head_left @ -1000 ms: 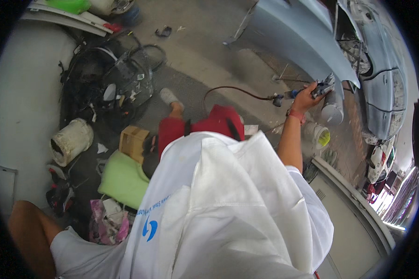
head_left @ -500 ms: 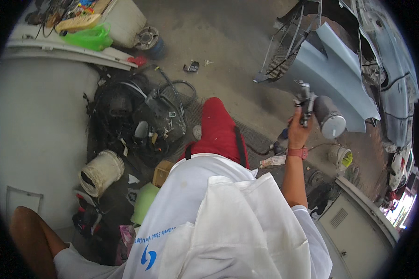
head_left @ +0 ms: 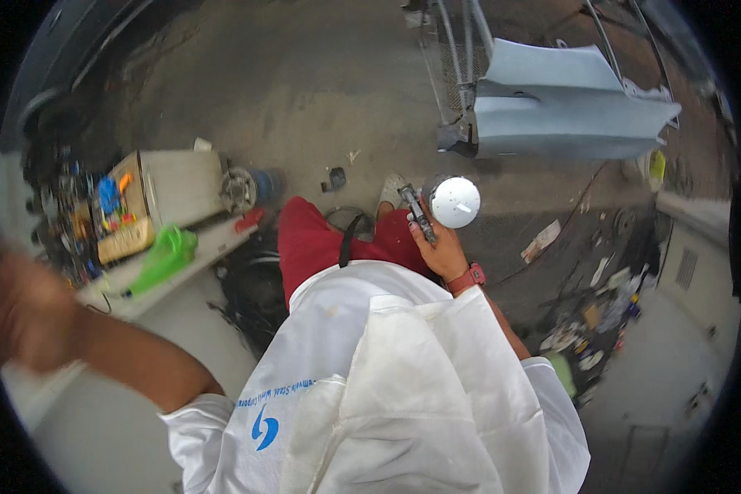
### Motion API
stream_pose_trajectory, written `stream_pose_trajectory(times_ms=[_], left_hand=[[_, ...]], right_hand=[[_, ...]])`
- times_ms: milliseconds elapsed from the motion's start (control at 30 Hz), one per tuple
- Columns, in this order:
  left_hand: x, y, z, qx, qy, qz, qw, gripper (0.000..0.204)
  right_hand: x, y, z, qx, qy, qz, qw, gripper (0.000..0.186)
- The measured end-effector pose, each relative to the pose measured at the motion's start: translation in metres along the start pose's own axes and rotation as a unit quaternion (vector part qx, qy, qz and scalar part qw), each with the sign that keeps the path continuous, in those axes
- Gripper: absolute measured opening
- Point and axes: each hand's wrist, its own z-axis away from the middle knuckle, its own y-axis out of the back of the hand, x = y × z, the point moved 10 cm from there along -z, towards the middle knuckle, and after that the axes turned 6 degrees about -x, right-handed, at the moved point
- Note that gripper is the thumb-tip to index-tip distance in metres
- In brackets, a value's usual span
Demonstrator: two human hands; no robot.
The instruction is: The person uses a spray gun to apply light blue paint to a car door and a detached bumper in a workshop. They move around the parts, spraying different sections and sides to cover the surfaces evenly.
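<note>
My right hand (head_left: 445, 251) is wrapped round the handle of a paint spray gun (head_left: 417, 212), close in front of my body. The gun's round cup shows its pale lid (head_left: 455, 202) from above. Out at the far left my left hand (head_left: 29, 313) is raised and smeared by motion, so its fingers do not read. It is nearest to a cluttered white bench (head_left: 214, 247), on which a green plastic bag (head_left: 169, 255) lies. A grey-blue car body panel (head_left: 560, 107) rests on a metal stand (head_left: 461, 82) ahead on the right.
On the left, a white box (head_left: 181, 188) and a yellow tray (head_left: 128, 240) stand among tools. A blue canister with a metal top (head_left: 240, 189) is beyond them. A hose (head_left: 543, 251) crosses the floor on the right. Litter (head_left: 584, 329) lies by a white cabinet (head_left: 683, 272).
My body has turned left. The spray gun has come in from beside the panel to near my body. My left arm has swung up and outward over the left side.
</note>
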Motion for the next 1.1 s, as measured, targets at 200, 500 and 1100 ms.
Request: stream_pose_trajectory(times_ms=[200, 500, 1100], left_hand=[[-0.239, -0.142, 0.225, -0.329, 0.428, -0.006, 0.842, 0.051], [-0.333, -0.167, 0.465, -0.844, 0.204, -0.027, 0.496, 0.048], [-0.507, -0.009, 0.521, -0.79, 0.409, -0.13, 0.439, 0.039]], right_hand=[[0.017, -0.019, 0.001, 0.172, -0.045, 0.013, 0.984, 0.031], [0.075, -0.06, -0.014, 0.47, -0.219, 0.141, 0.843, 0.036], [0.293, -0.043, -0.128, 0.539, -0.36, 0.106, 0.754, 0.051]])
